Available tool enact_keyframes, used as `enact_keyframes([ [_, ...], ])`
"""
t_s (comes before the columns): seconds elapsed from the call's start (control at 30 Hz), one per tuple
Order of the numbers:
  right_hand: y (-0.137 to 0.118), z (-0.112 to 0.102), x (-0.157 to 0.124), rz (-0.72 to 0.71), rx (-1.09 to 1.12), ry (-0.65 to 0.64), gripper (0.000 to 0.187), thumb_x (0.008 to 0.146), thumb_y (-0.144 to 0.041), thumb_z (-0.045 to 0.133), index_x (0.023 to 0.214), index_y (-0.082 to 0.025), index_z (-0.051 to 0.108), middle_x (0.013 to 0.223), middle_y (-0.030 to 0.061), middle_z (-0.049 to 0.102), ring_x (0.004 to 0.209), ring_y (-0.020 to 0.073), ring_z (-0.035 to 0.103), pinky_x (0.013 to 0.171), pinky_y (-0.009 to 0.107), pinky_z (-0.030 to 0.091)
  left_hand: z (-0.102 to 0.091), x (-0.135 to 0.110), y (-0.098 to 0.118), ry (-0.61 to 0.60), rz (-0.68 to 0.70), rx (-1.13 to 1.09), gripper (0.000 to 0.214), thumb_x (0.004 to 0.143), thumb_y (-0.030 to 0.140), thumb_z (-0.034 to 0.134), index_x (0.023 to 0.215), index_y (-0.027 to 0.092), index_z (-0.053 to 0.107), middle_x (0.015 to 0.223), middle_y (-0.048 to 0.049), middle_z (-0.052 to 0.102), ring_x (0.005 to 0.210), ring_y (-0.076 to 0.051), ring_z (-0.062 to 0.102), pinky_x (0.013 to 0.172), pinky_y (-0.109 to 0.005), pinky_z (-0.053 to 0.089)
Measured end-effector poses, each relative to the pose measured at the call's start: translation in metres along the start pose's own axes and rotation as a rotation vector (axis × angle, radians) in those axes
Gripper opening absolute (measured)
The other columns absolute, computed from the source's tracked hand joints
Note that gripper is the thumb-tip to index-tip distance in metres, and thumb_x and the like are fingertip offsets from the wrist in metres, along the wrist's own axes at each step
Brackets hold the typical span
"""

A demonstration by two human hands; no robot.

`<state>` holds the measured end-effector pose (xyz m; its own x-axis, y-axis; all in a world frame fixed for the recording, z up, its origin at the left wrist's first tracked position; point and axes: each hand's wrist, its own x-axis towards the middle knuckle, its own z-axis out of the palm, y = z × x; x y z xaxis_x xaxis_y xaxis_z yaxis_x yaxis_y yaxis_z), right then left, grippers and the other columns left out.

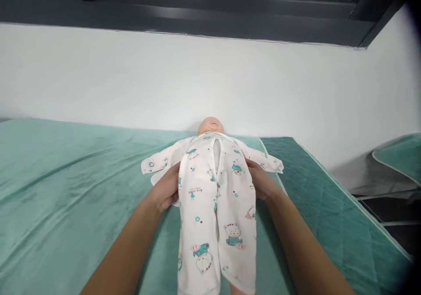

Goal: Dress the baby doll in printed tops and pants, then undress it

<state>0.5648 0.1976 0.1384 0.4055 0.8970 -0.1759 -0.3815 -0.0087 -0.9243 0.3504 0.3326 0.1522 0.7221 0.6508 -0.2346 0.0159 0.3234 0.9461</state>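
A baby doll (211, 126) lies on its back on a green quilted mat (66, 189), head toward the wall. It wears a white romper (215, 198) printed with small animals, sleeves spread out to both sides. My left hand (167, 189) grips the doll's torso on its left-hand side in the view, fingers curled under the cloth. Against the other side my right hand (261, 181) presses, fingers wrapped round the body. The romper's front has an open slit down the chest. Its legs hang toward me.
A white wall (197, 80) rises right behind the doll, with a dark window frame (210, 18) above. The mat's right edge (329, 176) drops off to a dark floor, where another green mat (399, 154) lies at the far right.
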Motion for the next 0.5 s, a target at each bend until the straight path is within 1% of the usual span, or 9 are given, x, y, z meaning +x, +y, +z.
enact_keyframes([
  [0.1, 0.002, 0.001, 0.0, 0.026, -0.009, -0.033, 0.032, 0.067, -0.026, 0.076, 0.099, -0.023, 0.072, 0.091, 0.0047, 0.075, 0.08, 0.0238, 0.07, 0.07, 0.034, 0.056, -0.002, 0.003, -0.003, 0.033, 0.015, -0.078, 0.04, 0.07, 0.031, 0.074, 0.108, 0.019, 0.07, 0.099, -0.0076, 0.075, 0.091, -0.026, 0.069, 0.076, -0.034, 0.056],
  [0.2, 0.003, 0.005, -0.001, 0.038, -0.01, -0.034, 0.028, 0.07, -0.032, 0.076, 0.096, -0.024, 0.072, 0.09, 0.0048, 0.075, 0.078, 0.0237, 0.07, 0.068, 0.034, 0.057, -0.001, 0.001, -0.004, 0.078, -0.023, -0.105, 0.038, 0.068, 0.036, 0.075, 0.101, 0.018, 0.071, 0.089, -0.0073, 0.075, 0.088, -0.028, 0.069, 0.073, -0.035, 0.056],
  [0.27, 0.004, 0.008, -0.002, 0.031, -0.004, -0.027, 0.028, 0.07, -0.037, 0.075, 0.094, -0.024, 0.072, 0.087, 0.0043, 0.075, 0.081, 0.0246, 0.07, 0.071, 0.036, 0.057, 0.001, -0.001, -0.004, 0.097, -0.039, -0.099, 0.039, 0.067, 0.038, 0.076, 0.099, 0.018, 0.071, 0.085, -0.007, 0.075, 0.086, -0.028, 0.069, 0.071, -0.035, 0.056],
  [0.37, 0.003, 0.014, -0.006, -0.007, -0.029, -0.022, 0.031, 0.071, -0.046, 0.071, 0.091, -0.023, 0.072, 0.082, 0.0035, 0.075, 0.089, 0.0266, 0.069, 0.077, 0.037, 0.056, 0.008, -0.002, -0.003, 0.093, -0.02, -0.106, 0.04, 0.065, 0.037, 0.076, 0.1, 0.017, 0.07, 0.087, -0.007, 0.075, 0.086, -0.027, 0.069, 0.073, -0.036, 0.056],
  [0.43, 0.0, 0.018, -0.009, -0.07, -0.123, 0.033, 0.033, 0.074, -0.052, 0.065, 0.085, -0.022, 0.072, 0.075, 0.004, 0.073, 0.091, 0.0276, 0.069, 0.079, 0.038, 0.055, 0.014, -0.002, -0.003, 0.095, -0.005, -0.126, 0.039, 0.066, 0.035, 0.076, 0.099, 0.016, 0.07, 0.089, -0.0071, 0.075, 0.087, -0.026, 0.069, 0.075, -0.036, 0.055],
  [0.5, -0.003, 0.022, -0.012, -0.162, -0.231, 0.122, 0.037, 0.078, -0.057, 0.058, 0.08, -0.022, 0.071, 0.069, 0.0048, 0.072, 0.089, 0.0284, 0.068, 0.079, 0.038, 0.055, 0.021, -0.002, -0.003, 0.108, -0.005, -0.151, 0.036, 0.067, 0.036, 0.074, 0.096, 0.015, 0.069, 0.09, -0.0071, 0.074, 0.087, -0.025, 0.068, 0.076, -0.035, 0.055],
])
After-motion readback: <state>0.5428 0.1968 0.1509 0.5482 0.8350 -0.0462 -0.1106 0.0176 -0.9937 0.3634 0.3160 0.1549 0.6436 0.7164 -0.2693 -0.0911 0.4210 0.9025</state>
